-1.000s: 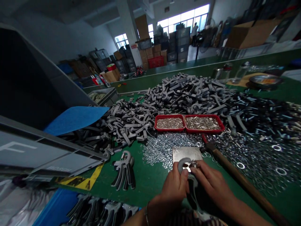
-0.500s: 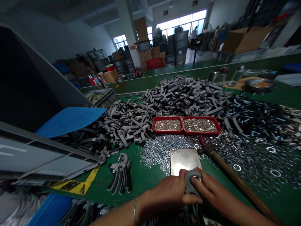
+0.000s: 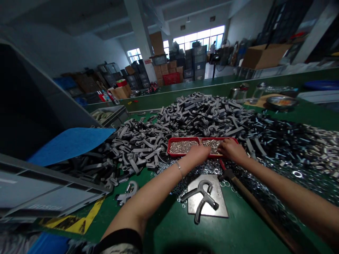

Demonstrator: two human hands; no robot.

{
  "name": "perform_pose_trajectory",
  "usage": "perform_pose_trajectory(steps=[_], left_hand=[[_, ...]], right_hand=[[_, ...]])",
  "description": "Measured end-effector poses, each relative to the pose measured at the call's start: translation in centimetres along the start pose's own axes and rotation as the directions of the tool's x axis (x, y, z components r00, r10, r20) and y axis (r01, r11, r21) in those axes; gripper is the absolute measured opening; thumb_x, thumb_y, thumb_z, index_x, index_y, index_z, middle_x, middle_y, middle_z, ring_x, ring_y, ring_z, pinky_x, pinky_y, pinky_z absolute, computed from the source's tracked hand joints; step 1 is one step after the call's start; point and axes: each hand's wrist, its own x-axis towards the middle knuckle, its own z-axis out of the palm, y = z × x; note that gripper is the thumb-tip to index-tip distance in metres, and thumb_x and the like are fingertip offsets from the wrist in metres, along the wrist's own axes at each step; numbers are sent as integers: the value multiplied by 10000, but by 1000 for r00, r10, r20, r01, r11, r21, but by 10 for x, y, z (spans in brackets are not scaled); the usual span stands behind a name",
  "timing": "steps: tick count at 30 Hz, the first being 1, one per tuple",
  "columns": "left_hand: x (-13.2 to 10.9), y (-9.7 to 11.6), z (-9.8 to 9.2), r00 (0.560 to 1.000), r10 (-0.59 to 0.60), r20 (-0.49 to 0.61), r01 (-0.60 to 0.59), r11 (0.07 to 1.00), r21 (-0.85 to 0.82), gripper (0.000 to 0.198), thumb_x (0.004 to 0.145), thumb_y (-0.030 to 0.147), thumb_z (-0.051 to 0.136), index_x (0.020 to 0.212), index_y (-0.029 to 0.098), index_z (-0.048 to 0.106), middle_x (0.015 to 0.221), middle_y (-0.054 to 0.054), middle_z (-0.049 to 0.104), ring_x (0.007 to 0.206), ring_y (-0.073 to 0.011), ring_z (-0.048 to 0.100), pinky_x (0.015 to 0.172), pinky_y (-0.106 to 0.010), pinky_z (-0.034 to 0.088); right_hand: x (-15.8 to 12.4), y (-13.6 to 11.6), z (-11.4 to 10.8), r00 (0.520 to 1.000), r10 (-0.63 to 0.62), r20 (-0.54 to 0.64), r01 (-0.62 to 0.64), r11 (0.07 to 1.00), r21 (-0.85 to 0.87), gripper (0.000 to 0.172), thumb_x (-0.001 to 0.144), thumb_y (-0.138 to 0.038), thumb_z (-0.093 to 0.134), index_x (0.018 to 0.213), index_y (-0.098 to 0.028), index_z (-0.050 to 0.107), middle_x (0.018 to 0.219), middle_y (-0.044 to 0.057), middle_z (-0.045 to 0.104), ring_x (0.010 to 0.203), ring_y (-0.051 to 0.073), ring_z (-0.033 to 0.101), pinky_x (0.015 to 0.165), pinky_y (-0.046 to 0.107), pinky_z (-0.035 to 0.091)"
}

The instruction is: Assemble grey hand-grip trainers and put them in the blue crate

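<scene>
My left hand (image 3: pixel 200 153) and right hand (image 3: pixel 233 150) meet at the red tray (image 3: pixel 215 156), grasp impossible to tell; behind them, my left forearm (image 3: pixel 156 192), brushing past, could knock the gray grip (image 3: pixel 203 193) off its metal plate (image 3: pixel 217 188).

The left hand (image 3: pixel 200 153) and right hand (image 3: pixel 233 150) reach into a red tray (image 3: pixel 215 156) of small metal pins (image 3: pixel 211 143); whether they hold any is hard to tell. A grey handgrip (image 3: pixel 203 193) lies on a metal plate (image 3: pixel 217 192) near a hammer (image 3: pixel 258 205).
</scene>
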Motion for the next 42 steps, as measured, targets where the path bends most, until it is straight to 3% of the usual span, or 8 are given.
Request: perform_pose_trajectory(steps=[6,16,20,22,25,27,34,42], left_hand=[[74,-5,22,999,-40,-18,39,999,-17,233,948,63,491,1027,100,707,1047,-173,738,1040,-246,702,936,-345,532],[68,-4,32,967,-175,-185,126,960,-249,284,971,57,399,1174,21,596,1109,-212,690,1069,-270,665,915,-371,524],[26,-4,27,955,-170,-242,47,894,-445,230,976,125,483,1168,123,611,1126,-114,707,1052,-212,663,925,-344,520],[-15,1,33,947,-217,-237,-5,728,-685,168,965,177,537,1094,168,645,1061,-63,724,970,-184,683,886,-327,532],[-81,15,52,932,-360,-39,125,421,-898,109,921,239,616,984,167,667,893,-32,726,778,-161,689,728,-281,535],[-114,25,67,915,-403,8,179,389,-904,79,884,245,660,891,171,686,843,-19,713,782,-166,668,729,-281,511],[-134,40,89,892,-434,-128,169,581,-796,93,858,187,668,766,178,663,857,-7,661,887,-169,596,855,-299,441],[-131,43,89,870,-484,-90,229,559,-797,136,884,215,652,755,173,640,831,-6,639,858,-168,583,799,-286,428]], right_hand=[[18,-6,8,999,-28,30,28,999,-17,154,953,-224,543,979,-149,675,1056,140,670,1016,252,614,785,285,464],[20,8,-8,979,197,-58,-183,965,189,286,981,-292,418,1087,-112,614,1004,197,687,920,307,633,733,350,454],[-19,-7,-20,991,137,-9,-123,915,385,259,949,-318,458,1022,-165,654,1014,111,717,902,237,664,787,317,501],[-56,-27,-20,997,38,65,-66,845,531,252,938,-372,487,980,-205,672,997,56,726,899,209,674,809,304,523],[-107,-61,-8,961,-46,272,-211,514,831,293,940,-447,512,977,-184,637,891,42,703,811,200,675,762,317,538],[-126,-76,4,935,-42,351,-302,424,854,329,943,-485,517,924,-174,623,817,29,680,721,182,653,689,297,522],[-118,-75,22,948,-91,306,-113,800,589,381,1009,-477,408,896,-197,640,823,34,708,718,175,641,639,260,453],[-102,-97,8,950,-126,284,37,953,301,176,955,-184,472,886,-156,631,861,143,699,757,241,660,649,297,446]])
